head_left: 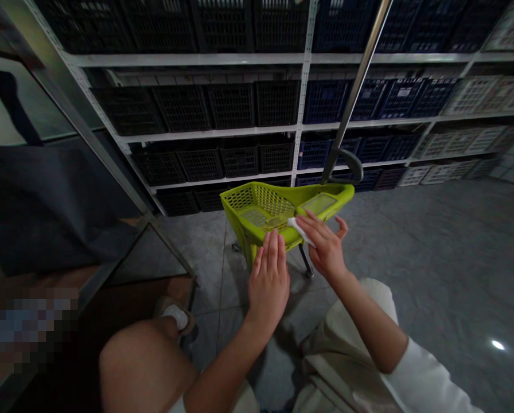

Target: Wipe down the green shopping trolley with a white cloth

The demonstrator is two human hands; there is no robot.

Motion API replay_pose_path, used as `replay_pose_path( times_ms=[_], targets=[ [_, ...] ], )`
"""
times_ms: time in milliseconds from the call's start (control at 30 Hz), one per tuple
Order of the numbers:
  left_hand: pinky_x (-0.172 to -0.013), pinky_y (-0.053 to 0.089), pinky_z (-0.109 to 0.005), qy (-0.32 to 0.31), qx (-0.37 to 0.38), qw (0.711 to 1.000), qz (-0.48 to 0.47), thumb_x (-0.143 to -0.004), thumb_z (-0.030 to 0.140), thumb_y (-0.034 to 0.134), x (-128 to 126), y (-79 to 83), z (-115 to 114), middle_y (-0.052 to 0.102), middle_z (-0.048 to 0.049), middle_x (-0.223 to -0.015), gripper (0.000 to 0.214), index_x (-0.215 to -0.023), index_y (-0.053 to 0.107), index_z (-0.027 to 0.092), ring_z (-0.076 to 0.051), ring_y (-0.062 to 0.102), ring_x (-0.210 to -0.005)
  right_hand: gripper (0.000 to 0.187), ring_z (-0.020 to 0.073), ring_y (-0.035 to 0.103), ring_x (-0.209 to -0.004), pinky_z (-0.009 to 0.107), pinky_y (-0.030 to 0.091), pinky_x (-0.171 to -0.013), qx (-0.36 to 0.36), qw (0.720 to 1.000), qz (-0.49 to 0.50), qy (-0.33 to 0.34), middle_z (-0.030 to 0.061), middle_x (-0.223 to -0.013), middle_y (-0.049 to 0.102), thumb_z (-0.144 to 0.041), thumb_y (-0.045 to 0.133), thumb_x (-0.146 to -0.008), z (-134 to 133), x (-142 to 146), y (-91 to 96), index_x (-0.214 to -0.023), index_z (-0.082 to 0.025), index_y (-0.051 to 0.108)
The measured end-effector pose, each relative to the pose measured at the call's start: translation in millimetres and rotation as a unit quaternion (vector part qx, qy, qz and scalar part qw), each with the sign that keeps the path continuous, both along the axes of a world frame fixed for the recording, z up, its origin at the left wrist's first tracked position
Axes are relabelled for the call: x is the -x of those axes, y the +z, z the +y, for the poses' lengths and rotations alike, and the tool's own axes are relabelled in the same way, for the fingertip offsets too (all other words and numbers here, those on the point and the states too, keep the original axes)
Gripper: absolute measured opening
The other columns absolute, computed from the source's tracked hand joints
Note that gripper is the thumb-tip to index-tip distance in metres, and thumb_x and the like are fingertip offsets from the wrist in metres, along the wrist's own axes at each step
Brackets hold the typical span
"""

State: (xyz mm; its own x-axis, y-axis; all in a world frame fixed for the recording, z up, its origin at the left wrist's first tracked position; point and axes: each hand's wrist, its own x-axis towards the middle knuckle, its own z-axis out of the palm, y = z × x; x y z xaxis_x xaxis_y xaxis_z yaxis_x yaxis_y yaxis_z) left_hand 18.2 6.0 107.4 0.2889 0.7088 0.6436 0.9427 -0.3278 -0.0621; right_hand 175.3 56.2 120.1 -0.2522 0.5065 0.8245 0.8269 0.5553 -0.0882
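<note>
A lime-green plastic rolling basket (257, 209) stands on small wheels and thin legs right in front of me, with a tall metal pole (357, 92) rising from its far side. My right hand (323, 246) pinches a white cloth or wipe (300, 231) against the basket's front rim. My left hand (269, 281) is held flat with its fingers close together, at or against the basket's near side, and holds nothing. A dark curved grip (349, 163) sits low on the pole.
Long white metal shelves (214, 133) carry rows of black, blue and white crates (470, 94) ahead. A grey tiled floor (429, 269) spreads to the right. A metal frame (89, 137) and dark fabric stand at the left, and my knee (143, 367) is at the bottom.
</note>
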Motion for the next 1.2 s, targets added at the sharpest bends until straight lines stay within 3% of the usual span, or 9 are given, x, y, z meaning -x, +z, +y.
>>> replay_pose_path(
  times_ms=[100,267,467,633,733,833,1000,1200],
  targets=[
    [-0.119,0.037,-0.044,-0.010,-0.004,1.000,-0.002,-0.094,0.014,0.047,0.7,-0.8,1.5,0.033,-0.0179,-0.161,0.063,-0.153,0.029,0.001,-0.029,0.029,-0.151,0.058,0.0214,0.053,-0.135,0.047,0.011,-0.118,-0.006,0.999,0.041,-0.027,0.0048,-0.137,0.065,-0.006,0.038,-0.088,1.6,-1.9,-0.4,-0.139,-0.029,0.053],
    [-0.119,0.037,-0.045,-0.014,-0.014,0.999,-0.026,-0.094,0.014,0.047,0.0,-4.5,4.0,0.039,-0.0189,-0.159,0.063,-0.153,0.029,0.003,-0.028,0.028,-0.151,0.062,0.0208,0.053,-0.135,0.045,0.012,-0.119,0.029,0.998,-0.027,0.050,0.0074,-0.144,0.059,-0.009,0.038,-0.088,-8.0,5.9,-1.1,-0.148,-0.026,0.044],
    [-0.117,0.040,-0.044,-0.016,-0.014,1.000,-0.021,-0.093,0.013,0.047,-0.2,-1.7,2.8,0.038,-0.0181,-0.159,0.061,-0.152,0.033,0.003,-0.029,0.032,-0.149,0.063,0.0220,0.052,-0.137,0.048,0.010,-0.119,0.003,0.999,0.026,-0.023,0.0062,-0.140,0.063,-0.006,0.037,-0.088,-1.2,-2.5,-0.5,-0.146,-0.029,0.046],
    [-0.118,0.039,-0.044,-0.012,-0.017,0.999,-0.025,-0.093,0.013,0.047,0.5,-1.2,2.5,0.040,-0.0182,-0.158,0.061,-0.152,0.032,0.003,-0.028,0.033,-0.149,0.065,0.0213,0.054,-0.135,0.045,0.013,-0.118,0.024,0.998,-0.037,0.043,0.0080,-0.145,0.058,-0.010,0.037,-0.090,-9.6,5.2,-3.9,-0.152,-0.028,0.038],
    [-0.117,0.040,-0.045,-0.014,-0.005,1.000,-0.022,-0.093,0.013,0.048,1.6,0.2,1.3,0.038,-0.0197,-0.159,0.064,-0.152,0.030,0.001,-0.029,0.031,-0.150,0.065,0.0215,0.056,-0.133,0.047,0.010,-0.117,0.002,1.000,-0.002,-0.013,0.0052,-0.139,0.064,-0.005,0.038,-0.088,0.0,-7.7,-3.1,-0.147,-0.032,0.045],
    [-0.117,0.040,-0.046,-0.016,0.006,1.000,-0.024,-0.093,0.013,0.048,1.4,0.5,1.0,0.036,-0.0197,-0.160,0.066,-0.154,0.026,0.002,-0.029,0.029,-0.151,0.066,0.0220,0.053,-0.135,0.047,0.014,-0.115,-0.007,0.998,0.038,-0.053,0.0068,-0.139,0.064,-0.003,0.036,-0.085,0.6,-6.0,-3.5,-0.145,-0.029,0.047],
    [-0.119,0.038,-0.046,-0.017,0.001,0.999,-0.042,-0.094,0.015,0.045,1.3,-1.0,1.2,0.038,-0.0182,-0.159,0.066,-0.156,0.023,0.005,-0.028,0.029,-0.151,0.067,0.0211,0.052,-0.137,0.043,0.018,-0.115,0.020,0.999,-0.024,0.039,0.0092,-0.146,0.058,-0.006,0.037,-0.085,-14.2,12.1,-5.0,-0.150,-0.024,0.041],
    [-0.118,0.039,-0.047,-0.025,0.008,0.999,-0.038,-0.093,0.014,0.048,1.6,0.0,1.0,0.037,-0.0211,-0.159,0.071,-0.156,0.019,0.003,-0.029,0.028,-0.151,0.072,0.0226,0.052,-0.137,0.049,0.008,-0.118,-0.001,0.999,0.029,-0.046,0.0052,-0.139,0.064,-0.002,0.037,-0.081,0.4,-6.1,-0.5,-0.146,-0.031,0.046]
  ],
)
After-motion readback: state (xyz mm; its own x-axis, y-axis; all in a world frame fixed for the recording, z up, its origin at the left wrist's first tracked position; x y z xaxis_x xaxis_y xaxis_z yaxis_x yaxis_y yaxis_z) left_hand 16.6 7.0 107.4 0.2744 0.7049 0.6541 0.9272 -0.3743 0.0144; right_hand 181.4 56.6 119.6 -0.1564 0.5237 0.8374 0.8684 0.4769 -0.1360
